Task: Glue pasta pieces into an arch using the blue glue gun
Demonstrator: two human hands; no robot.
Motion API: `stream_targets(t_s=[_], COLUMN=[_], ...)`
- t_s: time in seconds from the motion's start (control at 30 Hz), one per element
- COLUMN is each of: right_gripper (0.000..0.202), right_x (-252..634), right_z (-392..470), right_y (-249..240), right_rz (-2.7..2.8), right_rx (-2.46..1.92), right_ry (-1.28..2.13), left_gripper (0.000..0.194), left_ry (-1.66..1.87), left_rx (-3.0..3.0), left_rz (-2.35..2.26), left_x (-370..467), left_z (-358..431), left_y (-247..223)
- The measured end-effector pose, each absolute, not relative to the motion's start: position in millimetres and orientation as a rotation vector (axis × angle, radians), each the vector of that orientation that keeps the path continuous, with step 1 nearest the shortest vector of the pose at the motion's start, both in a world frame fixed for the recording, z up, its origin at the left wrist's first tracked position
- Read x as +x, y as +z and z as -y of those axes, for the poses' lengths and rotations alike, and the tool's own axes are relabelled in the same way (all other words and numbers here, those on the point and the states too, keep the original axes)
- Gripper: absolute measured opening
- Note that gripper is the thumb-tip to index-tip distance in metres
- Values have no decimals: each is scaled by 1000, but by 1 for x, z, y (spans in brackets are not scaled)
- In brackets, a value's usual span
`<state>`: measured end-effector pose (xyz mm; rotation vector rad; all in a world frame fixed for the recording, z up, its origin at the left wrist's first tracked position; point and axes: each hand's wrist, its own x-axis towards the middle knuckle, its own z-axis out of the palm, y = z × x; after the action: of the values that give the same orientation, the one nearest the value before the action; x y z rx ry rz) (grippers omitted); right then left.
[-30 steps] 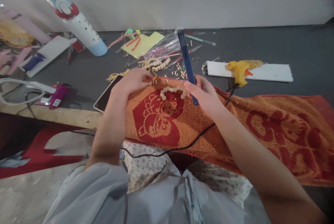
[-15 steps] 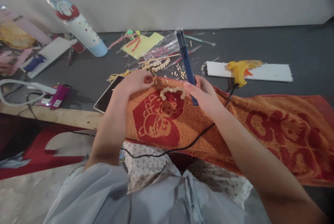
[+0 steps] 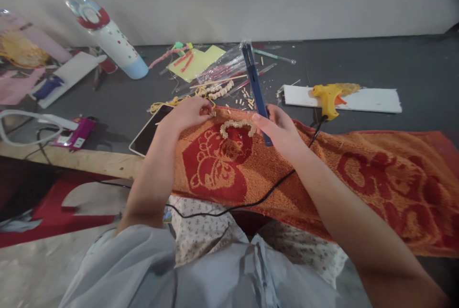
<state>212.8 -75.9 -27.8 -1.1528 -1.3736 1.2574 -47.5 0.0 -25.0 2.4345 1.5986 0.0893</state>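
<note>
Pale stick pieces [image 3: 213, 114] are laid at the orange towel's [image 3: 272, 164] far edge, just right of the left hand [image 3: 191, 113].
Their long axes are seemingly pointed away from the body; left fingers are curled, any hold hidden; 1 blue tool [image 3: 258, 93] is clasped by the farther right hand [image 3: 283, 128], its forearm angled inward.

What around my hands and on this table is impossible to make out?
All in the head view:
- Left hand: fingertips blurred; whether they grip the tiny pale pieces is unclear.
- Right hand: some fingers hidden behind the blue tool.
- Dark-screened device: partly covered by the left hand and forearm.
- Orange towel: cut off by the right edge.
</note>
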Motion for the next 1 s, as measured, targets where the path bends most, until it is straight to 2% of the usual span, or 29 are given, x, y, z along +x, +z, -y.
stream_targets(t_s=[0.2, 0.5, 0.8, 0.9, 1.0], right_gripper=[45, 43, 43, 44, 43], right_x=[213, 213, 214, 214, 214], right_z=[76, 77, 78, 78, 77], right_y=[-27, -25, -25, -25, -27], right_rz=[1386, 1398, 1401, 1394, 1385], right_rx=[-1154, -1146, -1163, -1157, -1106], right_ry=[1247, 1242, 1260, 1269, 1287], left_gripper=[33, 23, 25, 37, 47], left_ry=[73, 19, 4, 114, 430], left_rx=[2421, 2415, 2381, 2330, 2295], left_rz=[-1576, -1590, -1589, -1675, -1779], left_x=[-53, -50, -50, -49, -46], left_z=[0, 1, 4, 8, 13], left_y=[-21, -18, -13, -10, -7])
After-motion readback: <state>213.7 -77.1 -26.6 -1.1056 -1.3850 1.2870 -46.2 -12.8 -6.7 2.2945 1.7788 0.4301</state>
